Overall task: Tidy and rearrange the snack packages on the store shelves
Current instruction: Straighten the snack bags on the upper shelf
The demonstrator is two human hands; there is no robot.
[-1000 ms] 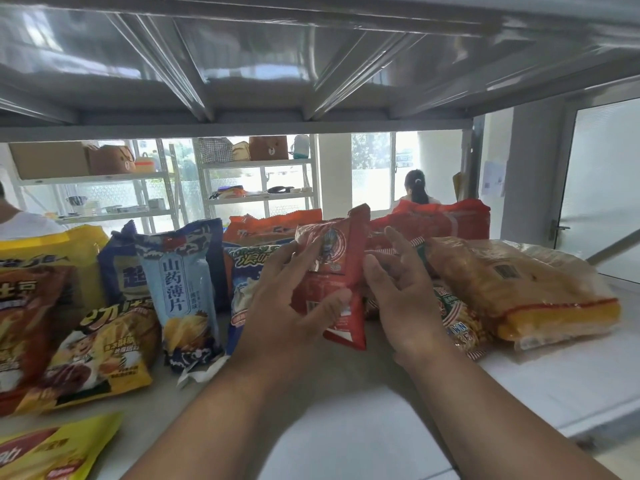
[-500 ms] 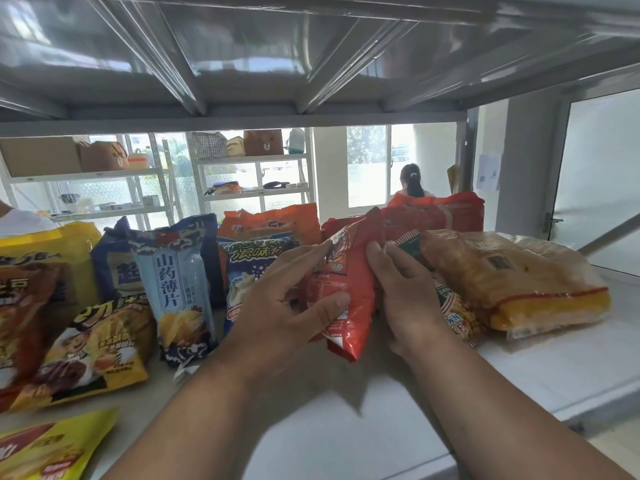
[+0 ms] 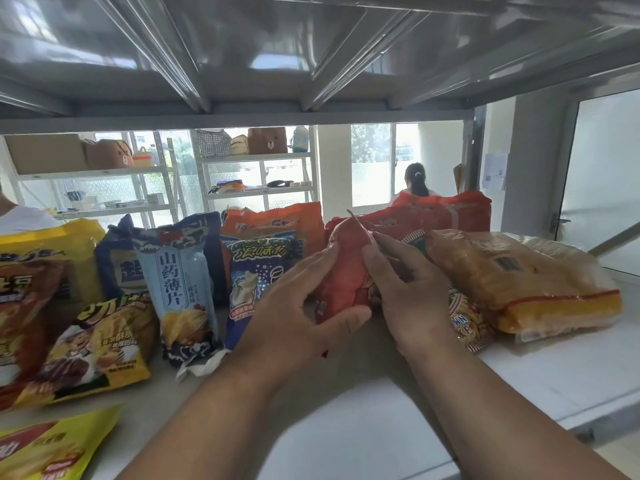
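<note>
Turned edge-on since before, the red snack bag (image 3: 346,271) stands clamped in both hands' grip (image 3: 294,306) (image 3: 408,289).

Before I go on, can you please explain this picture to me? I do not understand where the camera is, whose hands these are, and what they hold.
There is no machine here. A person wears the camera on the head, so it looks forward and down at that person's own hands. The left hand and the right hand together hold one red snack bag, upright, fingers curled round it. It stands above a white shelf. Beside it are a light blue chip bag, a dark blue bag and a clear yellow pack lying flat.
</note>
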